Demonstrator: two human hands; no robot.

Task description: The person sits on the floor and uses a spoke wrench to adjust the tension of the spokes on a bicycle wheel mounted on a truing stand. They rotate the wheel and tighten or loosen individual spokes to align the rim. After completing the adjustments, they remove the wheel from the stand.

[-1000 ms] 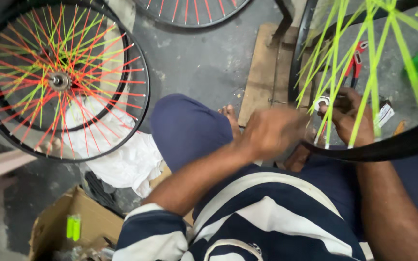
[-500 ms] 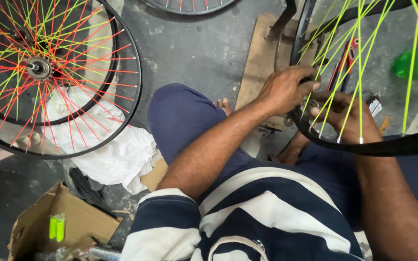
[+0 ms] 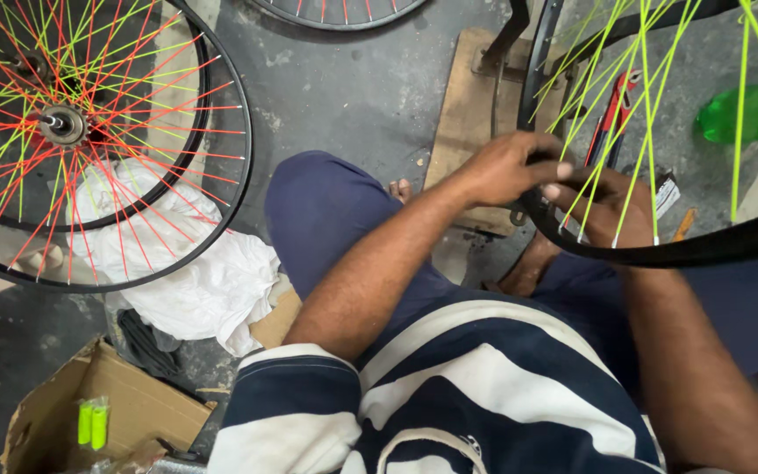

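Observation:
A black bicycle wheel rim (image 3: 668, 253) with bright green spokes (image 3: 651, 114) stands upright in a stand in front of me on the right. My left hand (image 3: 506, 167) rests on the rim's left curve, fingers curled over its edge. Behind the spokes, my right hand (image 3: 603, 206) grips the inside of the rim close to the left hand. Both hands almost touch. My knees in dark blue trousers sit below the wheel.
Two wheels with red, orange and green spokes (image 3: 72, 132) lean at the left over white cloth (image 3: 195, 281). A wooden board (image 3: 471, 114) lies under the stand. An open cardboard box (image 3: 107, 421) sits bottom left. Red-handled pliers (image 3: 616, 110) and a green bottle (image 3: 747, 114) lie behind the spokes.
My left hand has moved up and right from my knee onto the rim's left edge, beside the right hand. The view has shifted slightly to the left.

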